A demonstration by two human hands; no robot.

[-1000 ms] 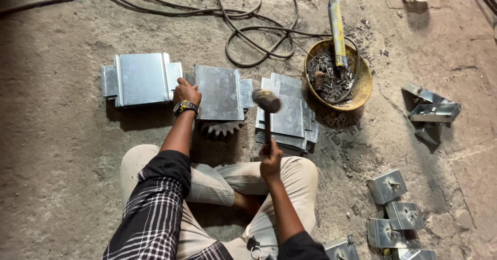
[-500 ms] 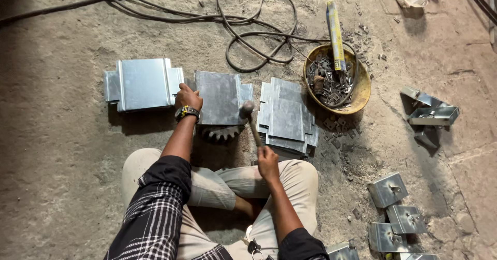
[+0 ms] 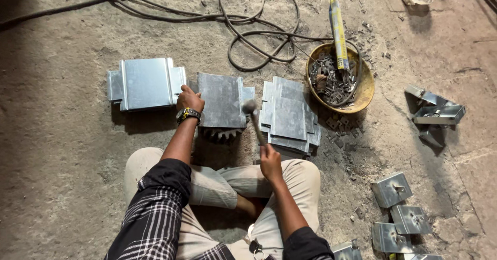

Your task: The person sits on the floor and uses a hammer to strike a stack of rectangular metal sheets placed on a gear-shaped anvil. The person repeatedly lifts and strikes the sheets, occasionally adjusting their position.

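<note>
I sit cross-legged on a dirt floor. My left hand [image 3: 189, 99], with a watch on the wrist, presses on the left edge of a grey metal plate [image 3: 222, 99] that rests on a toothed gear [image 3: 221, 133]. My right hand [image 3: 270, 163] grips the handle of a hammer [image 3: 253, 118], whose head is at the plate's right edge. A stack of similar plates [image 3: 289, 116] lies just to the right of it.
Another folded metal plate [image 3: 146, 83] lies to the left. A yellow bowl [image 3: 363, 90] holds small metal parts and a long tube. Black cables [image 3: 243, 27] loop across the floor behind. Small metal brackets [image 3: 393, 189] and folded pieces [image 3: 438, 114] lie at the right.
The hammer has come down from its raised position over the stack onto the right edge of the plate. My left hand has stayed on the plate.
</note>
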